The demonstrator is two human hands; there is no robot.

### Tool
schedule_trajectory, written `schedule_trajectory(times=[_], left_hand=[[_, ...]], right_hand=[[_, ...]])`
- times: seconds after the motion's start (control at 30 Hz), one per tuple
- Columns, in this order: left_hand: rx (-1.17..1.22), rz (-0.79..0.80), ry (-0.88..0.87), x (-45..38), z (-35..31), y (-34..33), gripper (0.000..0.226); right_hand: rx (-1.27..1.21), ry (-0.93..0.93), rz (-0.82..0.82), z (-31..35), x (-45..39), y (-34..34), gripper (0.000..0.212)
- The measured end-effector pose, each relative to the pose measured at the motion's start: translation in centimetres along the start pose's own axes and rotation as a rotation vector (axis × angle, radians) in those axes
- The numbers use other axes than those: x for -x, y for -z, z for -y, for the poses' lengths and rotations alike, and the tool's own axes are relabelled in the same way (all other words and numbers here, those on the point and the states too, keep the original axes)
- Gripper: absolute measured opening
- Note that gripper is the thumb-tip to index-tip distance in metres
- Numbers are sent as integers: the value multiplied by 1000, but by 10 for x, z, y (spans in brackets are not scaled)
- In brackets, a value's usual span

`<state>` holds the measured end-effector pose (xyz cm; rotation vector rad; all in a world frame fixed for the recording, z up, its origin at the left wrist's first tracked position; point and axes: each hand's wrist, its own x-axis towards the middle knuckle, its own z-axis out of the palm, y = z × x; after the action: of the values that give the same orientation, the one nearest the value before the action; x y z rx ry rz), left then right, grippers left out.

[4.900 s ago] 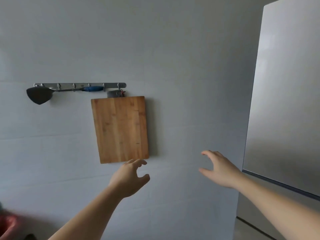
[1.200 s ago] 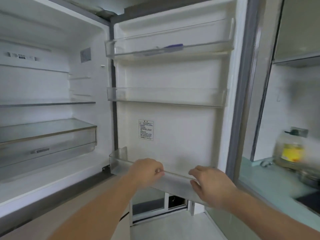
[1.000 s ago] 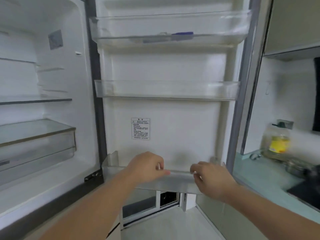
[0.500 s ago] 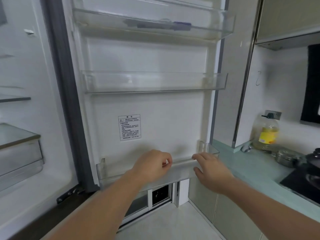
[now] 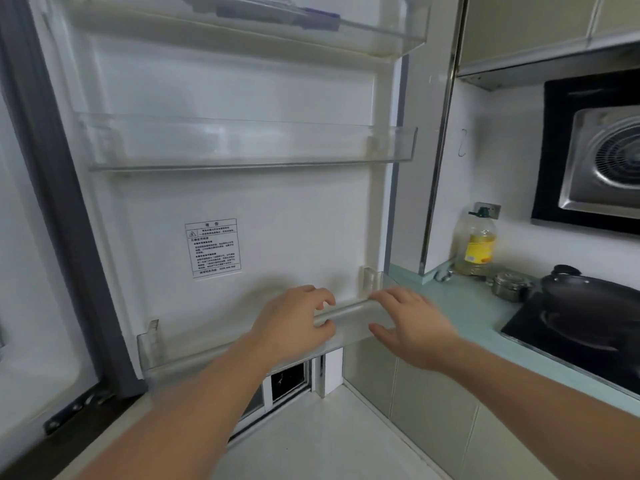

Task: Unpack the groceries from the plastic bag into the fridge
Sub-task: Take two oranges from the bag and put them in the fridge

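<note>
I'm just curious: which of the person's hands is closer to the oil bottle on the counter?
Right. The right hand grips the bottom door bin's end nearest the oil bottle; the left hand grips farther along, away from it.

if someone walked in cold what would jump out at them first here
Both hands at the lowest door bin of the open fridge door: the left hand curled over its front rail, the right hand at its right end. The clear bin above looks empty. To the right, an oil bottle and a dark pan sit on the pale green counter.
</note>
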<state>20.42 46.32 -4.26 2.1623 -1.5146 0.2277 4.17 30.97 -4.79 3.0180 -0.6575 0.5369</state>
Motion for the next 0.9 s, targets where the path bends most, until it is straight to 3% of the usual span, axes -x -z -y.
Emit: schedule_trajectory(times=[0.27,0.5,0.9], left_hand=[[-22,-45,-243,-34,-89,-54,43],[189,96,-412,-34,-230,-84,34],[259,273,-734,100,-508,-112,33]], right_hand=[[201,-276,103,-85,98,52,46],[268,-563,44,-144,251,118,45],[294,-1102,-132,-128,591,230,45]])
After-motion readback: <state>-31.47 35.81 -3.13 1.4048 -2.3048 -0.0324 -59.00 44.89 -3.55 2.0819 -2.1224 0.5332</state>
